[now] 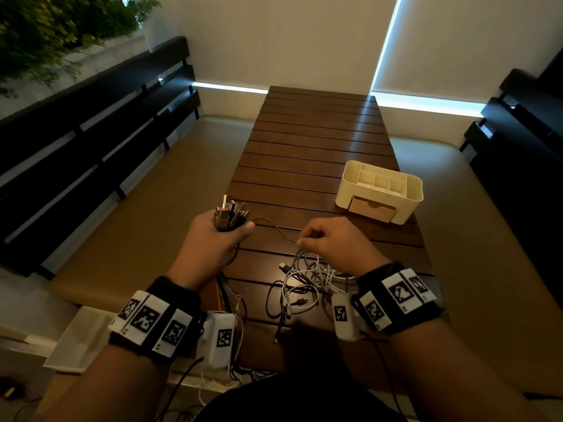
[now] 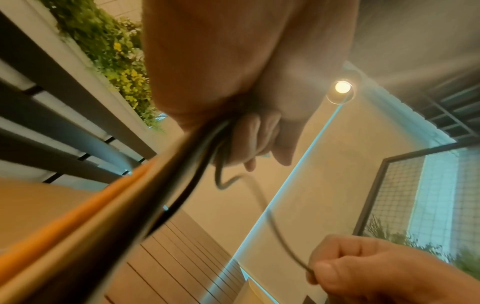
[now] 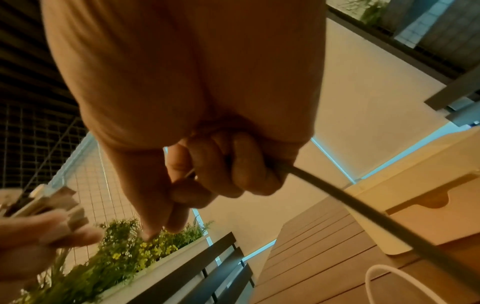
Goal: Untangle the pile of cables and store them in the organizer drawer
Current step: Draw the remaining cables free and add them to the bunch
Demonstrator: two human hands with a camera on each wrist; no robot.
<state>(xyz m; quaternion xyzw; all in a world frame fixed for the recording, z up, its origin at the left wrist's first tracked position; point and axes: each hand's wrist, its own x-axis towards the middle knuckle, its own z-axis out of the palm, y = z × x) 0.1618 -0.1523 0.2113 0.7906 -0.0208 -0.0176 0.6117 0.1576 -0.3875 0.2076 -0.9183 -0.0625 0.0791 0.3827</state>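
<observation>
My left hand [image 1: 219, 236] grips a bunch of cable plugs [image 1: 230, 213], their metal ends sticking up out of the fist at the table's left edge; the cords hang down below the hand [image 2: 197, 144]. A thin dark cable [image 1: 274, 228] runs from that bunch across to my right hand [image 1: 323, 236], which pinches it between thumb and curled fingers [image 3: 215, 172]. Under the right hand lies a tangled pile of white and dark cables [image 1: 304, 284] on the slatted wooden table [image 1: 316, 141]. The cream organizer [image 1: 380, 190] with its closed wooden drawer [image 1: 373, 210] stands at the right.
Dark slatted benches [image 1: 91, 141] flank the table on the left and right. A planter with green plants [image 1: 61, 28] sits behind the left bench. More cords hang off the table's near edge [image 1: 234, 315]. The organizer's top compartments [image 1: 382, 181] hold nothing.
</observation>
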